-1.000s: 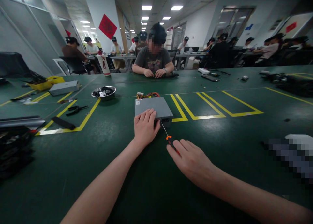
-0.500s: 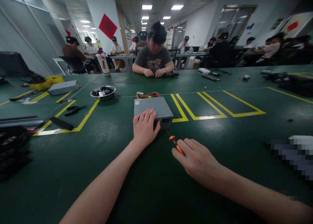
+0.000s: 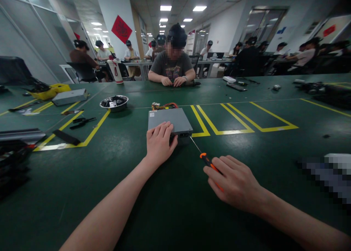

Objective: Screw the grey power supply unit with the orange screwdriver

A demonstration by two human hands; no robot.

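Note:
A grey metal computer power supply (image 3: pixel 175 120) lies on the green table (image 3: pixel 115 192), with a bundle of coloured wires (image 3: pixel 168 105) at its far side. My left hand (image 3: pixel 160 141) is wrapped over its near left edge, fingers on the top face and thumb at the near side by the dark socket. In my right hand (image 3: pixel 233 179) is an orange and black screwdriver (image 3: pixel 206 159), gripped by the handle. Its thin shaft points up and left, and the tip is at the near right corner of the power supply; whether it touches I cannot tell.
A steel bowl (image 3: pixel 124 104) with dark parts stands left of the power supply. Further left are another grey metal box (image 3: pixel 70 97), a yellow container (image 3: pixel 45 94) and black tools (image 3: pixel 82 122). Across the table sits a person (image 3: pixel 172 61). Yellow tape (image 3: pixel 236 131) marks the right side.
My right hand and the screwdriver have moved right, bringing the tip from the middle of the near side to its right corner. My left hand still holds the power supply.

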